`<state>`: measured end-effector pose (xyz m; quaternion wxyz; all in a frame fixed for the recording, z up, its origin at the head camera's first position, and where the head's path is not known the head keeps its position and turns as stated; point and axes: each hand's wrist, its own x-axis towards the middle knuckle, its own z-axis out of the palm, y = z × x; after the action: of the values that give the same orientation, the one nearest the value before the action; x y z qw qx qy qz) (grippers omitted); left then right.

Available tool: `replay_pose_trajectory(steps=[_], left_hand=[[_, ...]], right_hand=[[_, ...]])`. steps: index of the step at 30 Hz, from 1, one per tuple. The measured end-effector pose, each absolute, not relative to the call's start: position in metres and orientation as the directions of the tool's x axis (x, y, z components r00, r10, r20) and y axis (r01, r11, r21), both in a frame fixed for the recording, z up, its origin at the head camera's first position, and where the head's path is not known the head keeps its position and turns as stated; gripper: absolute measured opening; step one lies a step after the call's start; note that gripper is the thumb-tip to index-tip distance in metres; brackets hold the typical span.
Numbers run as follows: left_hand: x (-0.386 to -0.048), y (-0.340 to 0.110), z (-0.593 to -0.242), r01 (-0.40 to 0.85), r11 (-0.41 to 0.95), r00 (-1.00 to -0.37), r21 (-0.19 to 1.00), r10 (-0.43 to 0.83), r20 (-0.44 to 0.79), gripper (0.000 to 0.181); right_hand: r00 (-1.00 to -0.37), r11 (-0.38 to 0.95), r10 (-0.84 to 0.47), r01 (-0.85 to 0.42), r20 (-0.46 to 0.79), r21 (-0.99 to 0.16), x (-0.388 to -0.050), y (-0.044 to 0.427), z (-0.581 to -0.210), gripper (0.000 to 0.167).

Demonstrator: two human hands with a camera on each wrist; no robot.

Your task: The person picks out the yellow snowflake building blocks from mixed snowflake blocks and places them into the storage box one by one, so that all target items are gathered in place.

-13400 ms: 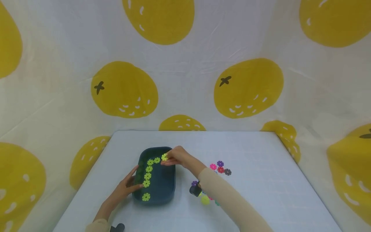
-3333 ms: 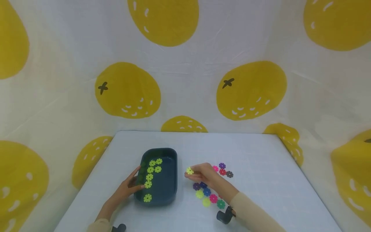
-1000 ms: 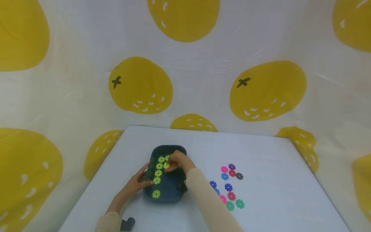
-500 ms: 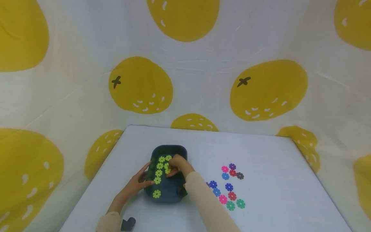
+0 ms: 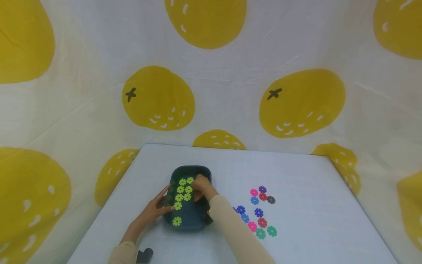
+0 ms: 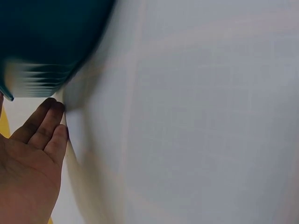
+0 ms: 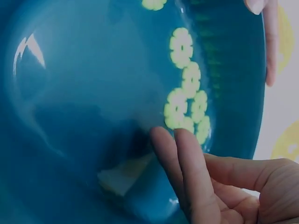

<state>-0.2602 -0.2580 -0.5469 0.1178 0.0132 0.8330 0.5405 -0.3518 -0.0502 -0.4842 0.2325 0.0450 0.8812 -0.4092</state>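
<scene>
A dark teal tray [image 5: 190,220] stands left of centre on the table. In it lie several yellow-green flower-shaped notched discs [image 5: 177,221], bunched toward its left side, with one apart near the front. My left hand [image 5: 154,209] holds the tray's left side, thumb over the rim and fingers along the outer wall; the left wrist view shows those fingers [image 6: 44,123] nearly straight. Inside the tray my right hand [image 5: 202,186] hovers close to the discs. In the right wrist view its fingers [image 7: 194,172] are extended, with no disc visible between them, and partly cover the bunch.
Right of the tray, loose discs in pink, red, blue, purple, green [image 5: 271,231] and black [image 5: 271,200] lie in two loose groups on the white table [image 5: 303,205]. My right sleeve [image 5: 235,231] hides part of the table. A fruit-printed cloth [image 5: 227,95] hangs behind.
Yellow-green discs seen earlier on the table are gone from there. My right hand has brought one into the tray and let go; it now lies beside the column. The left hand stays put.
</scene>
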Motion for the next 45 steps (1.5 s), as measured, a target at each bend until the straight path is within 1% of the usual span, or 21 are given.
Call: replay_pose_trajectory(steps=[3,6,11,13,16,19,22,25,29,31,33,36,38,41,45], left_hand=[[-0.260,-0.258,-0.547,-0.105,0.426,-0.972,0.899,0.146,-0.183,0.089],[-0.261,-0.258,-0.547,-0.103,0.434,-0.973,0.895,0.141,-0.181,0.089],[-0.260,-0.258,-0.547,-0.094,0.440,-0.973,0.893,0.148,-0.175,0.089],[-0.260,-0.258,-0.547,-0.088,0.447,-0.974,0.890,0.150,-0.172,0.089],[-0.260,-0.259,-0.547,-0.094,0.449,-0.973,0.889,0.148,-0.178,0.089],[-0.259,-0.259,-0.547,-0.107,0.442,-0.971,0.890,0.146,-0.189,0.089],[-0.259,-0.260,-0.547,-0.117,0.440,-0.970,0.891,0.141,-0.197,0.090],[-0.259,-0.262,-0.547,-0.106,0.452,-0.972,0.886,0.143,-0.189,0.090],[-0.258,-0.263,-0.545,-0.090,0.452,-0.973,0.888,0.150,-0.175,0.090],[-0.257,-0.263,-0.544,-0.086,0.451,-0.973,0.888,0.152,-0.171,0.091],[-0.257,-0.263,-0.544,-0.080,0.454,-0.973,0.888,0.160,-0.169,0.090],[-0.257,-0.261,-0.543,-0.076,0.459,-0.972,0.885,0.163,-0.167,0.090],[-0.258,-0.260,-0.543,-0.080,0.467,-0.972,0.881,0.160,-0.173,0.090],[-0.260,-0.259,-0.544,-0.094,0.481,-0.970,0.872,0.151,-0.188,0.091],[-0.263,-0.259,-0.545,-0.112,0.485,-0.968,0.867,0.143,-0.206,0.092]], right_hand=[[-0.904,0.675,-0.113,0.234,-0.412,-0.700,-0.353,-0.047,-0.482,0.034],[-0.906,0.663,-0.129,0.223,-0.403,-0.714,-0.354,-0.041,-0.474,0.034],[-0.888,0.594,-0.172,0.252,-0.426,-0.764,-0.353,-0.022,-0.450,0.018],[-0.887,0.582,-0.190,0.243,-0.421,-0.776,-0.351,-0.012,-0.438,0.014],[-0.907,0.618,-0.192,0.185,-0.374,-0.764,-0.349,0.006,-0.427,0.011],[-0.931,0.677,-0.168,0.129,-0.323,-0.724,-0.345,0.027,-0.425,0.012],[-0.949,0.713,-0.150,0.092,-0.279,-0.695,-0.336,0.052,-0.432,0.018],[-0.947,0.729,-0.152,0.086,-0.283,-0.680,-0.323,0.076,-0.445,0.024],[-0.934,0.767,-0.195,0.045,-0.299,-0.640,-0.299,0.104,-0.467,0.025],[-0.925,0.780,-0.249,-0.016,-0.286,-0.626,-0.287,0.116,-0.478,0.023],[-0.914,0.788,-0.320,-0.111,-0.248,-0.606,-0.277,0.127,-0.487,0.022],[-0.895,0.793,-0.408,-0.249,-0.181,-0.556,-0.265,0.137,-0.499,0.025],[-0.890,0.798,-0.435,-0.309,-0.139,-0.518,-0.259,0.141,-0.505,0.031],[-0.895,0.809,-0.432,-0.327,-0.115,-0.489,-0.254,0.144,-0.514,0.038],[-0.891,0.803,-0.438,-0.329,-0.118,-0.496,-0.253,0.144,-0.521,0.044]])
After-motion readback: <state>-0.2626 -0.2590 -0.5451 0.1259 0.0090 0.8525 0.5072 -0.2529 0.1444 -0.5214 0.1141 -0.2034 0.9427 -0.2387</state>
